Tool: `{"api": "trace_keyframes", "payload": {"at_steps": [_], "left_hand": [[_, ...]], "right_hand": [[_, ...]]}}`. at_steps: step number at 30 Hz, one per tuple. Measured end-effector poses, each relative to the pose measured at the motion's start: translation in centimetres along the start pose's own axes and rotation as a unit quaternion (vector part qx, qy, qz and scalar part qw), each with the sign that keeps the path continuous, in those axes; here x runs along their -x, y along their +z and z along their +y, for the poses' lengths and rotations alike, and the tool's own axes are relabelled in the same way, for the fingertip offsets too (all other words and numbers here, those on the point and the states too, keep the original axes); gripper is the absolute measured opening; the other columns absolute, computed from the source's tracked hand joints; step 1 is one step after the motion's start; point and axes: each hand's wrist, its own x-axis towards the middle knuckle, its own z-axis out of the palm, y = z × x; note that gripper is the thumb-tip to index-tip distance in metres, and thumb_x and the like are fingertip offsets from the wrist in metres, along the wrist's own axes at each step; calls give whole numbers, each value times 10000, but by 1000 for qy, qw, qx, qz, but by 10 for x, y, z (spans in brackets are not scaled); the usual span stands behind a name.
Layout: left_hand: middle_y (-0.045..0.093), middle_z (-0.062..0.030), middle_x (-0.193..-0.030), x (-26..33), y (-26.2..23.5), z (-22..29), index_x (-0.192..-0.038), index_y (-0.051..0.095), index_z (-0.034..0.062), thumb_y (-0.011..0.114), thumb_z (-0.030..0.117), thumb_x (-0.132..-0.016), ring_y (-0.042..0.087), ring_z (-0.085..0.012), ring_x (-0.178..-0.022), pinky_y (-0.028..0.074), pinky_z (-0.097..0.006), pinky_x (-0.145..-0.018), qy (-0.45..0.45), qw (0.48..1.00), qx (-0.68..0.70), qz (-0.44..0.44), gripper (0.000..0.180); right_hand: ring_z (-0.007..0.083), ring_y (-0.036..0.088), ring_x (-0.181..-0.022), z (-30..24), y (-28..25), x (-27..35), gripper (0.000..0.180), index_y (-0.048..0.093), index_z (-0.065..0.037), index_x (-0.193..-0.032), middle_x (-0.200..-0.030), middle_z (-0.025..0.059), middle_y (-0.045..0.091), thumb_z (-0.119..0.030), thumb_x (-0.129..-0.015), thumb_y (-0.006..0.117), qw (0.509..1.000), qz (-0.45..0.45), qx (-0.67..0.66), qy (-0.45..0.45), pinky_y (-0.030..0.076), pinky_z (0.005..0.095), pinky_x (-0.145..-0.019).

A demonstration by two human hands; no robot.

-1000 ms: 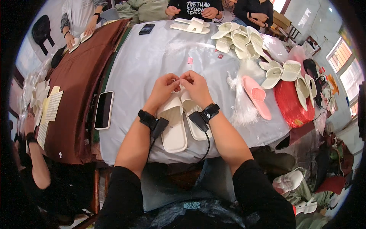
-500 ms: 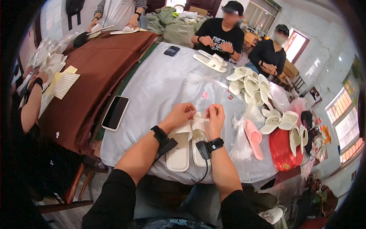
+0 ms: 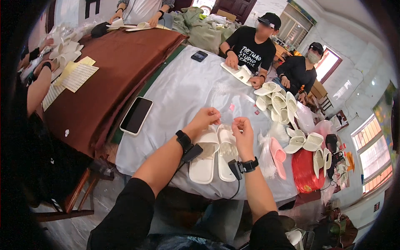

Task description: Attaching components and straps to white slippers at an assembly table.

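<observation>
A pair of white slippers lies side by side on the grey cloth before me, a left slipper (image 3: pixel 203 168) and a right slipper (image 3: pixel 226 168), toes pointing away. Just beyond the left slipper's toe, my left hand (image 3: pixel 207 118) is closed in a pinch. My right hand (image 3: pixel 244 134) pinches too, thumb against forefinger, above the right slipper's outer side. A gap separates the two hands. Whatever the fingertips hold is too fine to make out; it may be a thin clear strand. Black bands with small devices sit on both my wrists.
Right of me lie a bundle of clear plastic strands (image 3: pixel 268 160), a pink slipper (image 3: pixel 277 151), a red roll (image 3: pixel 307 171) and several white slippers (image 3: pixel 280 102). A white-edged phone (image 3: pixel 136 116) rests on the left. Co-workers handle slippers across the table and at the brown-covered table (image 3: pixel 121 62).
My hands have moved slightly apart, still pinched, and have left the slippers' toes more exposed. The co-worker opposite has lowered both hands onto a pair of white slippers. The whole view has shifted somewhat.
</observation>
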Motion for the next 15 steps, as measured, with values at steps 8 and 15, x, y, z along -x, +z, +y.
{"api": "trace_keyframes", "payload": {"at_steps": [8, 15], "left_hand": [[635, -15, -863, -1, -29, 1, -971, 616, 71, 604, 193, -946, 582, -83, -786, 457, -217, -700, -46, 970, 226, 71, 125], [649, -39, -931, 7, -28, 11, -965, 619, 75, 615, 205, -937, 589, -114, -859, 461, -252, -766, 2, 963, 270, 12, 133]], "right_hand": [[321, 575, -879, -40, -12, 65, 293, 615, -79, -1106, -966, 152, 587, -182, -839, 677, 873, -346, 317, -132, 462, 405, -773], [380, 519, -934, -20, 16, 63, 466, 570, -256, -1299, -906, 181, 544, -345, -850, 661, 811, -364, 425, -169, 393, 467, -868]]}}
